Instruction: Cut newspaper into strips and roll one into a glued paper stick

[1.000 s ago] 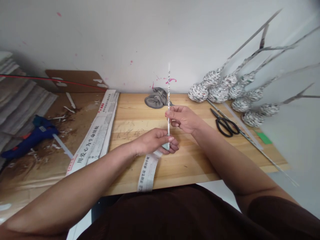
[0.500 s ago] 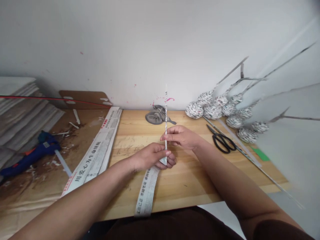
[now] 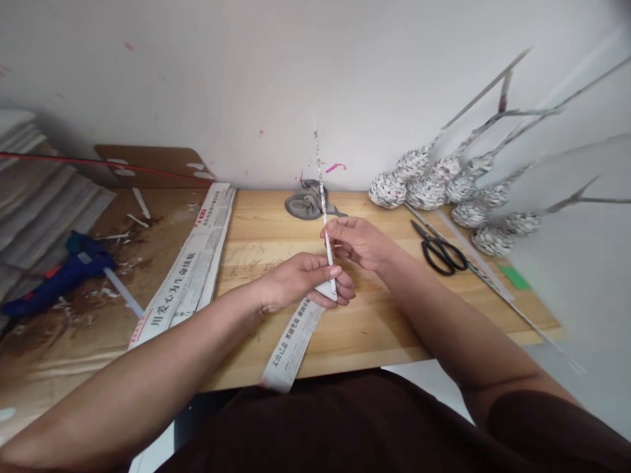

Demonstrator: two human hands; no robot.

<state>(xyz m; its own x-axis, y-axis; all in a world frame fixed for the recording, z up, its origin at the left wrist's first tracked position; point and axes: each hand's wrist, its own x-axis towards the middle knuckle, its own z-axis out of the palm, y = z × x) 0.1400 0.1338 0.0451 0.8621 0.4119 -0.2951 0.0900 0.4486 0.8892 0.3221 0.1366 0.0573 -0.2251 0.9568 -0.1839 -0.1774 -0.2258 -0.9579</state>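
A thin rolled newspaper stick (image 3: 320, 174) stands nearly upright, its tip leaning a little to the left. My left hand (image 3: 313, 279) is closed around its lower end, thumb pressed on the paper. From under that hand a flat newspaper strip (image 3: 293, 341) runs down to the table's front edge; the strip joins the stick within my grasp. Higher up, the fingertips of my right hand (image 3: 357, 240) pinch the stick from the right side. Behind it lies a crumpled grey cloth-like piece (image 3: 305, 202) by the wall.
Stacked newspaper strips (image 3: 185, 282) lie left of my hands. A blue glue gun (image 3: 73, 276) rests on stained cardboard beside piled paper (image 3: 44, 190). To the right are black scissors (image 3: 438, 249), a long paper stick (image 3: 513, 302), a green patch (image 3: 515, 276) and several woven paper balls (image 3: 426, 190).
The camera view has tilted downward, so the scene sits higher. The stick has tipped from upright to leaning left. Both hands keep hold of it.
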